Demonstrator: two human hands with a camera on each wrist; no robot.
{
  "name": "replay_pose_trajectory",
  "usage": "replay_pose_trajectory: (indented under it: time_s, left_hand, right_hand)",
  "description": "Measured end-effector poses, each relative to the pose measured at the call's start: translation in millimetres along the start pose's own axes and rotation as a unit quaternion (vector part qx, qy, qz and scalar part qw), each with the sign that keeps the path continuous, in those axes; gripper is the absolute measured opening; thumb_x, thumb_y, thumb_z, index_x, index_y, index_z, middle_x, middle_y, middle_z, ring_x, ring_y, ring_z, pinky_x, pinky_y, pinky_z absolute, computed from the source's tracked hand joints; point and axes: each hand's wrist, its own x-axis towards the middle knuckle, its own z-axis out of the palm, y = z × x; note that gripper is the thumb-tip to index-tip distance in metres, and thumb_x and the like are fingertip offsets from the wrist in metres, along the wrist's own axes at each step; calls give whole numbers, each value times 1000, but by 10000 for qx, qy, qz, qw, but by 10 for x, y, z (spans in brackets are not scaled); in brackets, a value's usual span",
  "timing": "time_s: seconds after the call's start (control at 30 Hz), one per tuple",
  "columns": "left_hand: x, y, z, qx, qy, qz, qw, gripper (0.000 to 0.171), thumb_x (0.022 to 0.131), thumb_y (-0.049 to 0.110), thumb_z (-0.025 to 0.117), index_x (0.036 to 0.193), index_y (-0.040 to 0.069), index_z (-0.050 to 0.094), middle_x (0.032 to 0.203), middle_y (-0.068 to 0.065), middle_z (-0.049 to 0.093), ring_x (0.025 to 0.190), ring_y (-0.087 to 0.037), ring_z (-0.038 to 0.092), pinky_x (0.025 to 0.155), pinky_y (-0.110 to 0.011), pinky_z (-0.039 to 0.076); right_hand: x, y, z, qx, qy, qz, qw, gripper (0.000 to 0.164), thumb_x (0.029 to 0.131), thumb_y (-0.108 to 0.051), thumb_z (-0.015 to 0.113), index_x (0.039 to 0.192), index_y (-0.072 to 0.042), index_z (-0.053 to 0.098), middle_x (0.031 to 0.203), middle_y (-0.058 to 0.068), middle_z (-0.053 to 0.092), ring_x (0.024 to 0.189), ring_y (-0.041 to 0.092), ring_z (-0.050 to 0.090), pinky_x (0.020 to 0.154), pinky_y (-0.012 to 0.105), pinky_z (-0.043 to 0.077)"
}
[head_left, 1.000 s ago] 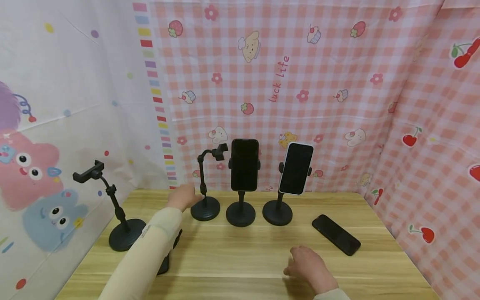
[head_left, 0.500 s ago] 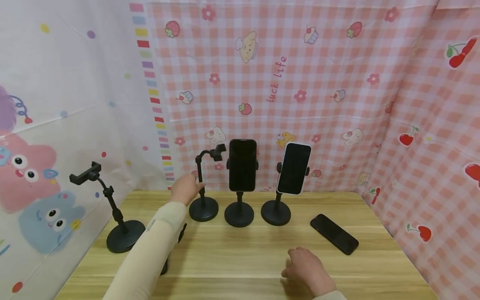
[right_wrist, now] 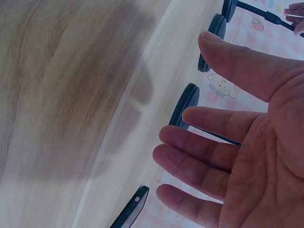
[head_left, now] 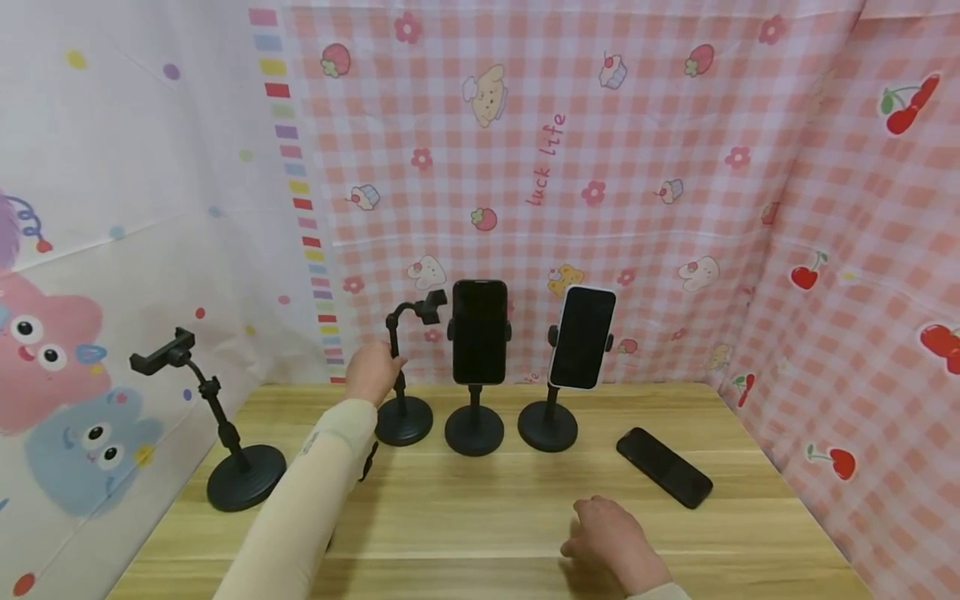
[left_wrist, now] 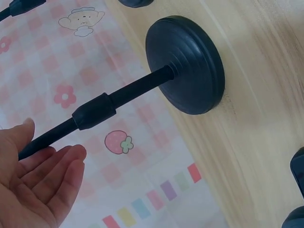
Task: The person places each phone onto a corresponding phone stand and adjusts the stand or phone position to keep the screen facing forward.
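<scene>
pink checked cloth [head_left: 645, 125] backed our wooden table [head_left: 465, 517], where our right hand [head_left: 611, 535] hovered spread and our left hand [head_left: 372, 372], loosely parted, bracketed a black stand [left_wrist: 95, 112].

Black stuff [head_left: 368, 463] toward left edge of table [head_left: 172, 554] mostly behind sleeve [head_left: 300, 500], dunno what. Left hand [left_wrist: 38, 183] cropped in left-wrist view.

Place: a cloth-hung corner, like a small booth; whether in a home or a studio, I cannot tell.
Back and right: pink checked cloth [head_left: 645, 117] with fruit prints [head_left: 336, 60].
Left: white cloth [head_left: 165, 167] with cartoon figures [head_left: 63, 358].
Tabletop [head_left: 465, 517]: wood-grain, bearing black phone stands [head_left: 246, 478] and phones [head_left: 480, 332].
</scene>
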Motion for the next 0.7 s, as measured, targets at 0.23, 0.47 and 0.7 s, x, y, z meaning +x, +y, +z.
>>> replay_pose_trajectory:
  time_s: [0.23,0.47,0.7]
  left_hand:
    - [33,13,23,-32,327,-103,9994,28,97,24,67,84,-1,70,77,-12,68,67,-28,65,66,-43,54]
    - [68,21,35,119,512,-155,9985,26,96,22,67,86,-1,71,82,-15,68,69,-30,66,65,-45,55]
    - [76,3,35,77,409,-240,9988,26,97,20,65,91,-5,70,88,-19,67,75,-33,67,68,-46,55]
  right_hand:
    - [-6,16,3,-23,42,6,10000,54,70,-24,86,109,6,66,104,21,65,100,41,61,91,54,47]
    - [-21,21,0,-30,16,40,10000,52,71,-25,86,108,6,66,102,20,65,98,40,61,90,54,47]
    - [-29,35,2,90,-62,55,9999,53,73,-25,85,110,7,65,105,21,65,101,41,61,92,55,46]
